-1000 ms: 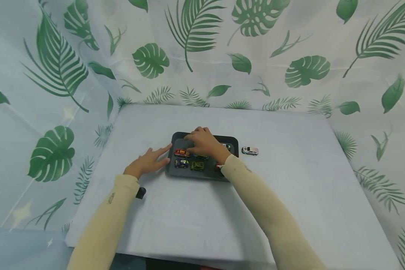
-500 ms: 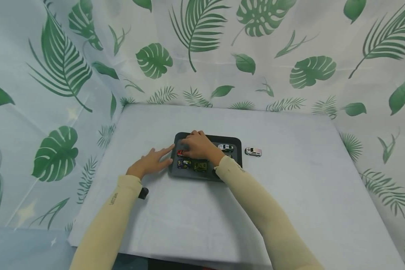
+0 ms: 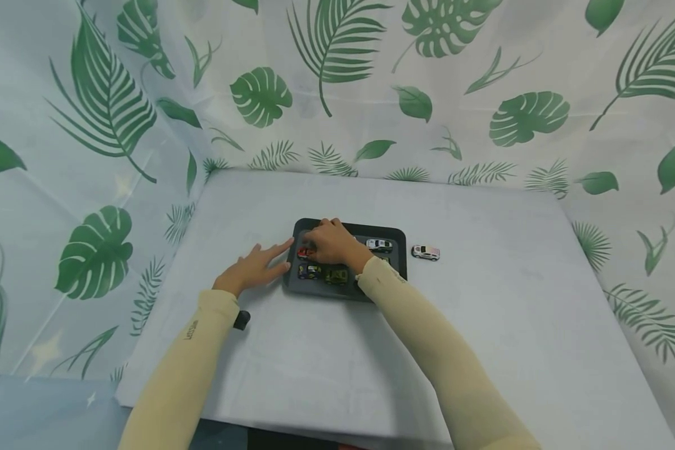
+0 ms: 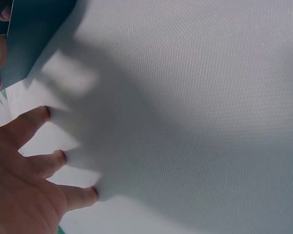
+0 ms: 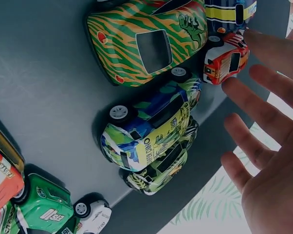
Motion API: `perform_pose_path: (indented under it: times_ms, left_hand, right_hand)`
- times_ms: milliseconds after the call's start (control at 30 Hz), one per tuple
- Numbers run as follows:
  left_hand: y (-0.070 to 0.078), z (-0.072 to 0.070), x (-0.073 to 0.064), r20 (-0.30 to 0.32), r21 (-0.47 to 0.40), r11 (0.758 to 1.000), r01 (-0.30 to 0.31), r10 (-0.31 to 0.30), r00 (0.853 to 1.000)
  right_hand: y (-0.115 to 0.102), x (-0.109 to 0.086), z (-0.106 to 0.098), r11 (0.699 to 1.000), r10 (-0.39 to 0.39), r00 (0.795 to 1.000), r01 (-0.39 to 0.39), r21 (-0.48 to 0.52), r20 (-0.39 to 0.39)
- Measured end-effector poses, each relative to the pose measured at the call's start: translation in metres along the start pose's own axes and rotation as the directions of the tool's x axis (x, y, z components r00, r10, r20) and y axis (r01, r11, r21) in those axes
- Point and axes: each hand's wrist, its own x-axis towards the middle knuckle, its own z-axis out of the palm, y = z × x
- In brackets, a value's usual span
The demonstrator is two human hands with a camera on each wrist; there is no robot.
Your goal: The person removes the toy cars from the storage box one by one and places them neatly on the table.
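My right hand (image 3: 337,244) is over the left half of a dark grey tray (image 3: 320,290) that holds several toy cars. Its fingertips pinch a small red-and-white toy car (image 5: 227,61) near the tray's wall. Beside that car are a green-and-orange striped car (image 5: 137,39) and a blue-and-yellow one (image 5: 151,126). My left hand (image 3: 253,269) rests at the tray's left side with fingers spread. Its forefinger touches the rim, and in the left wrist view three other fingertips (image 4: 78,196) meet the white cloth.
A white-and-pink toy car (image 3: 425,252) stands on the table just right of the tray. Inside the tray, a white car (image 3: 379,245) sits at the back right. White cloth covers the table (image 3: 512,325), with leaf-print curtains (image 3: 337,131) behind it and at both sides.
My right hand has lowered and drawn slightly nearer, onto the red toy car, which uncovers the white car at the tray's back right. My left hand keeps its place. The head view shifts slightly.
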Motion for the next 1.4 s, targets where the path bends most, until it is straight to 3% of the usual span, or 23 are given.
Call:
perform_pose_path:
  times_ms: [567, 1400]
  left_hand:
    - [0.005, -0.001, 0.003, 0.005, -0.009, 1.0, -0.007, 0.007, 1.0]
    - [0.006, 0.006, -0.006, -0.024, -0.005, 1.0, 0.01, -0.01, 1.0]
  right_hand:
    - [0.003, 0.0, 0.006, 1.0, 0.015, 1.0, -0.015, 0.004, -0.015]
    - [-0.004, -0.006, 0.018, 1.0, 0.015, 0.997, -0.014, 0.005, -0.077]
